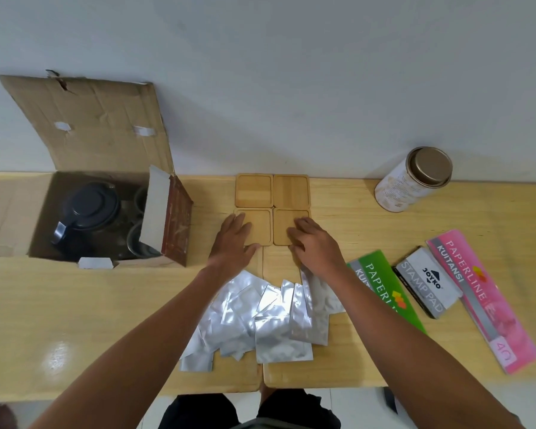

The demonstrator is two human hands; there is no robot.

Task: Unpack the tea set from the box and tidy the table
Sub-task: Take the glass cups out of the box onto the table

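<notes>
Found the left hand (233, 239) spread flat, fingers straight, on the near-left of four square bamboo coasters (254, 191), laid as a two-by-two block against the white wall. Found the right hand (314, 246) on the near-right coaster, fingertips bent and pressing down, nothing clasped. Judged the coasters unpacked and being squared up.

Spotted the dark lidded teapot (87, 212) and dark cups (139, 243) not yet taken out of the open brown cardboard box (90, 119) at far left.

Risks, as judged: could knock the block askew with an uneven push; could sweep the loose silver foil sachets (260, 320), heaped under both forearms, off the near edge of the pale wooden table (75, 305) when drawing the arms back; could catch the teapot's handle on the box's inner flap when lifting.

Found bare tabletop between box and sachets, and more between coasters and the cream tin with a bronze lid (415, 181). Found the right side crowded by a green receipt booklet (384, 286), a grey stamp-pad box (427, 283) and a pink receipt booklet (483, 298).
</notes>
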